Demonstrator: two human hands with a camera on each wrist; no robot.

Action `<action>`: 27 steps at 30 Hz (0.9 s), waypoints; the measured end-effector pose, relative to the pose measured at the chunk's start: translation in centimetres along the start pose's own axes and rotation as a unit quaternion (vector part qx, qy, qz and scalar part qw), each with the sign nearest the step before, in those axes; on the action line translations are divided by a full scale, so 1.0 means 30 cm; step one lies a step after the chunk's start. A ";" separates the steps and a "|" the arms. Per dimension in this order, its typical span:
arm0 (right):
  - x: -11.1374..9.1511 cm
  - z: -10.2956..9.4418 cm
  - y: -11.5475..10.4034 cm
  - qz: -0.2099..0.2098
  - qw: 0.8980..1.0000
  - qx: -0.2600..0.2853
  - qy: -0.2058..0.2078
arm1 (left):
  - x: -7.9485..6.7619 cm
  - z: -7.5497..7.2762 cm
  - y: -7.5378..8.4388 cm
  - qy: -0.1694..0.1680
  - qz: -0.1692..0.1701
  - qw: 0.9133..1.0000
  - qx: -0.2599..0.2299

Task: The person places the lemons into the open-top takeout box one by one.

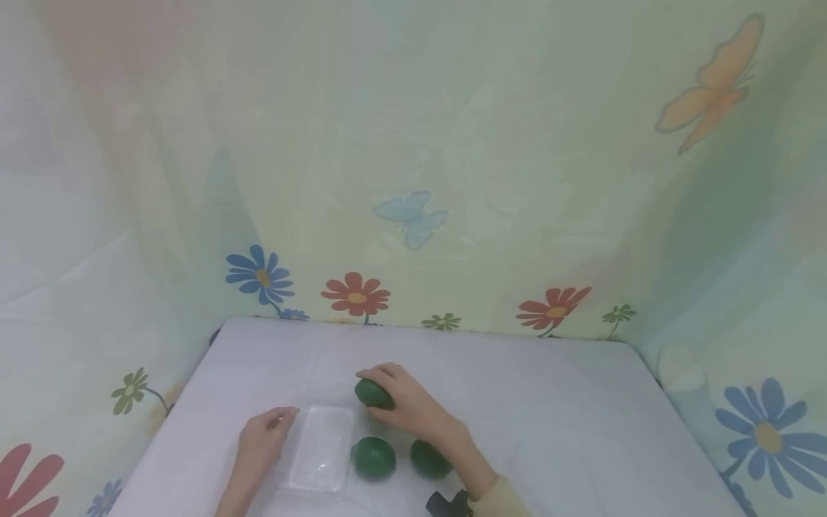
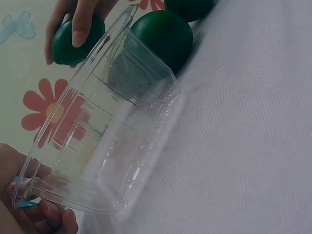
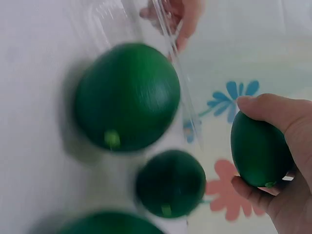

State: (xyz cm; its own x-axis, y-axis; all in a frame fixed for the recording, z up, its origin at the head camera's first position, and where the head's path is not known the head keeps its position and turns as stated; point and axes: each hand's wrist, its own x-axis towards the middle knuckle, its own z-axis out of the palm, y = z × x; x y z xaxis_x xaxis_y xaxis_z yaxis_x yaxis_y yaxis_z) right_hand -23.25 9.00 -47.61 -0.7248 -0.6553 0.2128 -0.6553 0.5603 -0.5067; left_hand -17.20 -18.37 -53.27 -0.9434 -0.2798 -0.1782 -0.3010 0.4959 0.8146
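My right hand [image 1: 408, 403] grips a green lime [image 1: 373, 394] above the table, beyond the far right corner of a clear plastic container [image 1: 321, 449]. In the right wrist view, thumb and fingers wrap the sides of that lime [image 3: 261, 148], with its small stem end showing. At the container's left side, my left hand [image 1: 263, 439] pinches the rim near a corner; in the left wrist view its fingers [image 2: 48, 214] curl at the edge of the plastic. A second lime [image 1: 375, 459] sits close by the container's right side, and another lime [image 1: 431, 459] lies further right, partly behind my right forearm.
The white-covered table [image 1: 555, 409] extends to the right of the limes. A flower-printed curtain [image 1: 413, 143] surrounds its back and sides. A black device [image 1: 449, 504] shows at the right wrist. Low in the right wrist view, another lime [image 3: 112, 225] is cut off by the frame.
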 end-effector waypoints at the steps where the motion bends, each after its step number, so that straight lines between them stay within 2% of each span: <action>1: 0.014 0.010 -0.009 -0.003 1.000 -0.006 -0.006 | 0.000 0.001 0.001 0.001 0.000 1.000 0.001; 7: 0.088 0.079 -0.063 -0.034 0.997 -0.059 -0.031 | -0.004 -0.001 0.015 0.009 0.007 1.000 0.013; 13: 0.135 0.130 -0.097 -0.070 0.989 -0.121 -0.039 | -0.001 0.002 0.016 0.009 0.020 1.000 0.018; 20: 0.138 0.205 -0.065 -0.122 0.973 -0.196 -0.017 | -0.009 0.007 -0.003 0.000 0.004 1.000 0.015; 23: 0.138 0.226 -0.052 -0.128 0.968 -0.216 -0.013 | -0.009 0.004 -0.006 -0.004 -0.005 1.000 0.010; 27: 0.138 0.233 -0.045 -0.128 0.966 -0.226 -0.012 | -0.002 0.005 -0.004 -0.002 -0.002 1.000 0.020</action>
State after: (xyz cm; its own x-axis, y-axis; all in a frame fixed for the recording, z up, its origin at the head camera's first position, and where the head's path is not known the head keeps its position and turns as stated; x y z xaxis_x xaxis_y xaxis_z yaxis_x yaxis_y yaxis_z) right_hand -23.89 1.99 -51.89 -0.5261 -0.8097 0.2602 -0.8417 0.5395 -0.0227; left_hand -17.13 -18.31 -53.44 -0.9430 -0.2780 -0.1832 -0.3091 0.5271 0.7916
